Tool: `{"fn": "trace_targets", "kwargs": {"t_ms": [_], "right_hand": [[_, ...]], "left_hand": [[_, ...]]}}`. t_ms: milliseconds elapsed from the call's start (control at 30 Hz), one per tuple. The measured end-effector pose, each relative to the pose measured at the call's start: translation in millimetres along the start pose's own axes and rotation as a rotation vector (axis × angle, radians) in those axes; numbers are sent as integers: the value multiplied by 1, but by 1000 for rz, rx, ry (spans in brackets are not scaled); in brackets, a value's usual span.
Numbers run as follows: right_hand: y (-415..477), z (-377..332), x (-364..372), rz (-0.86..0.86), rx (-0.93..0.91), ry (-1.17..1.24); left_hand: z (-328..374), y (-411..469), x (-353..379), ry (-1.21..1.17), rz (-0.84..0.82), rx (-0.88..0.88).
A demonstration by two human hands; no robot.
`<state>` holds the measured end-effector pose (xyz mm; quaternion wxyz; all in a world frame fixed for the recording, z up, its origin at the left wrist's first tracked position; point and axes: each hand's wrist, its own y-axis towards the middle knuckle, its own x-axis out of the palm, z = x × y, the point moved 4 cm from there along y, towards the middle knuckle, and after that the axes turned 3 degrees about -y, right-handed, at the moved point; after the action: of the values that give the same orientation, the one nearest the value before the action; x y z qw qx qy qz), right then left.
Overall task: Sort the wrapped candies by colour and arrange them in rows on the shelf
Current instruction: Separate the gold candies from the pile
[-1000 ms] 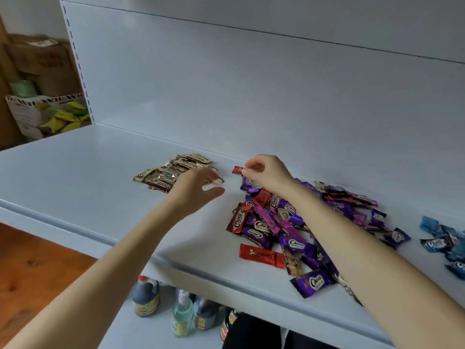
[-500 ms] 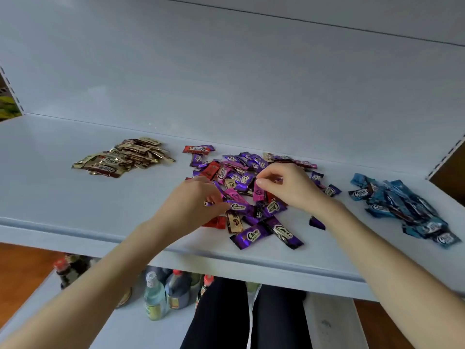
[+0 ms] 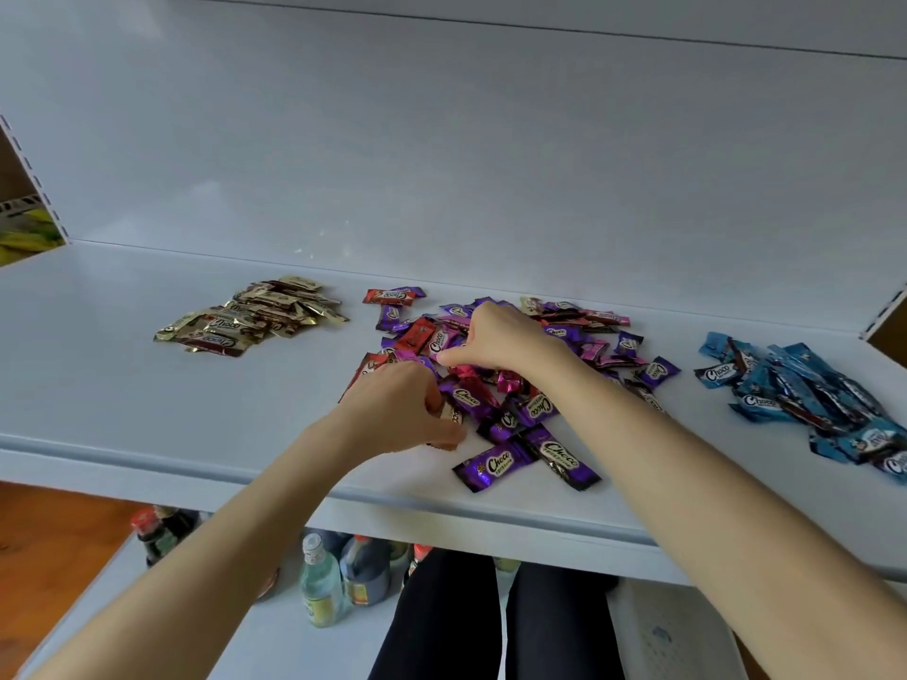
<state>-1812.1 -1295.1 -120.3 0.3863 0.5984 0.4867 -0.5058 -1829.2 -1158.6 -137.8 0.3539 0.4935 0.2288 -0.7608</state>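
Gold and brown foil shows inside the left grip [image 3: 397,409], at the lower centre of the frame. The thumb and the curled fingers close narrowly round one gold candy [image 3: 450,415] at the near edge of the mixed heap [image 3: 540,407]. Half a second ago this candy lay free beside the fingers; now the grip has come a little to the right, onto it.

The right grip [image 3: 500,341] is just above. It has moved to the left across the heap, and its thumb and forefinger now pinch one pink candy [image 3: 464,371] on top of the heap. Whether this candy is lifted, I cannot tell. The two grips are near each other but apart.

Outward, the candies lie on the white shelf [image 3: 196,409] in three heaps, placed as before. The mixed heap in the centre holds purple, red and pink wrappers, which overlap too much to count. Two purple candies [image 3: 493,466] lie in a V at its lower edge, with their ends touching. One red candy [image 3: 380,295] lies at its upper left.

The gold heap [image 3: 250,316] is at the upper left and the blue heap [image 3: 805,400] at the right edge, both well apart from the centre. At the bottom of the frame, at least four bottles [image 3: 321,579] stand under the shelf, beside two legs [image 3: 441,620] in black.
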Motion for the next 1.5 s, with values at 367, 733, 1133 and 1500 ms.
{"fn": "trace_targets", "kwargs": {"t_ms": [367,733,1133,1500], "right_hand": [[9,14,-10,20,103,334],[-21,29,-32,116,-28,1017],[-30,62,2,-44,-126,220],[-24,78,-12,-34,-12,89]], "left_hand": [[-16,3,-23,-371,232,-28],[2,37,-15,-1222,161,-70],[-13,39,-25,-1348,228,-126],[-10,62,-20,-1279,193,-209]]}}
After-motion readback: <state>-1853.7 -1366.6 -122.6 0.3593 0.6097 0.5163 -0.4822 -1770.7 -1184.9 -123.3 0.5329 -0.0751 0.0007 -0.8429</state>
